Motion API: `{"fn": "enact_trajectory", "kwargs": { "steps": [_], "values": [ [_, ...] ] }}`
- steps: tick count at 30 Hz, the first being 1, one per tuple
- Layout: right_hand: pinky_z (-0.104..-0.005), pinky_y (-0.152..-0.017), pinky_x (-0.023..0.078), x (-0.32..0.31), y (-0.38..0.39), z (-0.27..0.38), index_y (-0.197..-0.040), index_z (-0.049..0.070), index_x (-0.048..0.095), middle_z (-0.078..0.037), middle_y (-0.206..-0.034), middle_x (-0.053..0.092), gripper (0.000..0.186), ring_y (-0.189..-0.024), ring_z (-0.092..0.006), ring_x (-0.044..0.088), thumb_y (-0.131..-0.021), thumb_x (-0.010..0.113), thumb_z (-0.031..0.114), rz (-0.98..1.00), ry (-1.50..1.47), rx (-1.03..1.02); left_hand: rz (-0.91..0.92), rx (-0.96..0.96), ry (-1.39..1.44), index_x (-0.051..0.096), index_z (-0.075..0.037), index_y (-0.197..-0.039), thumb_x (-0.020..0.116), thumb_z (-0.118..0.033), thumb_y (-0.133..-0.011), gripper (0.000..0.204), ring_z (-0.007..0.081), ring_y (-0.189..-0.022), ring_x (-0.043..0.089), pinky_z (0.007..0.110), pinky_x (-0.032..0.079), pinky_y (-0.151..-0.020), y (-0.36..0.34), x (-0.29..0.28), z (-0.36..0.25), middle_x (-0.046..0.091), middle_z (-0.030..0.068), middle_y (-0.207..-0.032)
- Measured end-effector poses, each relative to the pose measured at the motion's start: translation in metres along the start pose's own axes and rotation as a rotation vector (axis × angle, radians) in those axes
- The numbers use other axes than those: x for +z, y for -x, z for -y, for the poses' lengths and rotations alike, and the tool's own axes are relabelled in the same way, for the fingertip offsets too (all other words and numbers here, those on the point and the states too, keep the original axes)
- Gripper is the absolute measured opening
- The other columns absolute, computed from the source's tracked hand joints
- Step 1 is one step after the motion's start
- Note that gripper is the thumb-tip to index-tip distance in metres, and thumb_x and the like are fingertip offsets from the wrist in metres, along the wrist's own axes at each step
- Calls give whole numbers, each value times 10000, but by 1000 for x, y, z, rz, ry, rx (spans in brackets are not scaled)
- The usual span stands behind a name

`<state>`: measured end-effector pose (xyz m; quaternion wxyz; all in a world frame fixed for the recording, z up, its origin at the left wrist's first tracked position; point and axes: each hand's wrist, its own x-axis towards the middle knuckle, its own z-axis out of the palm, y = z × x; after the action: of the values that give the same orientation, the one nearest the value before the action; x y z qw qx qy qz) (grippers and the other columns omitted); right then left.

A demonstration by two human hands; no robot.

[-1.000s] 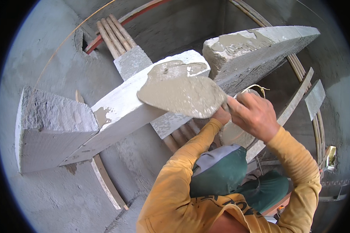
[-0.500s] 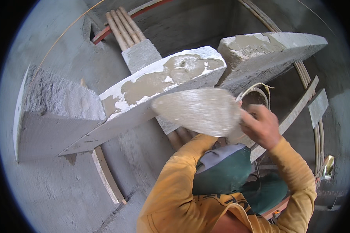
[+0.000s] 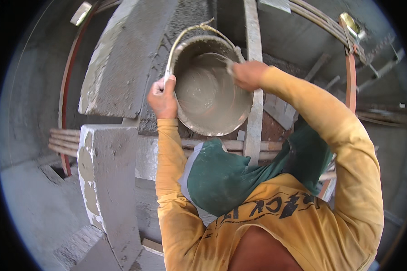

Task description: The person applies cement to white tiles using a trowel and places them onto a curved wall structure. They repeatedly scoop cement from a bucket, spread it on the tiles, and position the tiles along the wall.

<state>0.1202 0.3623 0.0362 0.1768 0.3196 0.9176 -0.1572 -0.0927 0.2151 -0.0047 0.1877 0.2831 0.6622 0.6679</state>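
While left hand (image 3: 163,98) grips bucket (image 3: 192,49), right hand (image 3: 249,75) clasps trowel (image 3: 229,67); bucket between hands.

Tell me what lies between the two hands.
The bucket, with wet grey mortar inside, lies between the left hand and right hand, as the head view shows.
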Motion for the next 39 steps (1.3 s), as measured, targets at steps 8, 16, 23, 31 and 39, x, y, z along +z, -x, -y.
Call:
{"fn": "enact_trajectory", "kwargs": {
  "steps": [8, 16, 23, 31, 39],
  "values": [
    [-450, -635, 542, 5, 67, 31, -1115, 14, 547, -204, -945, 621, 288, -749, -349, 675, -869, 507, 158, -251, 205, -271, 123, 145, 25, 639, 22, -782, 739, -101, -820, 163, 77, -740, 547, 226, 446, -722, -38, 32, -54, 657, 39, -818],
    [-447, -613, 527, -17, 69, -1, -1218, 47, 524, -162, -916, 613, 383, -717, -316, 668, -847, 520, 143, -447, 212, -90, 189, 271, -110, 681, 29, -803, 758, -145, -806, 190, 41, -647, 478, 198, 393, -607, -32, 52, -97, 598, -26, -714],
    [-459, -611, 533, -21, 75, -8, -1213, 58, 537, -159, -915, 612, 396, -720, -326, 669, -834, 548, 174, -477, 199, -44, 219, 260, -155, 686, 15, -808, 772, -151, -801, 187, 50, -679, 518, 199, 416, -649, -26, 57, -117, 629, -16, -751],
    [-449, -585, 530, -6, 75, -8, -1194, 45, 527, -143, -895, 613, 398, -682, -315, 668, -816, 565, 164, -429, 222, -99, 204, 332, -178, 691, 32, -806, 763, -190, -795, 234, 39, -614, 459, 206, 379, -565, -27, 62, -119, 571, -33, -668],
    [-435, -587, 534, -2, 80, 5, -1198, 27, 513, -153, -913, 611, 399, -661, -305, 665, -827, 547, 170, -383, 269, -164, 171, 381, -255, 691, 39, -810, 764, -220, -780, 271, 62, -604, 481, 241, 405, -563, -30, 63, -120, 580, -5, -637]
  ]
}}
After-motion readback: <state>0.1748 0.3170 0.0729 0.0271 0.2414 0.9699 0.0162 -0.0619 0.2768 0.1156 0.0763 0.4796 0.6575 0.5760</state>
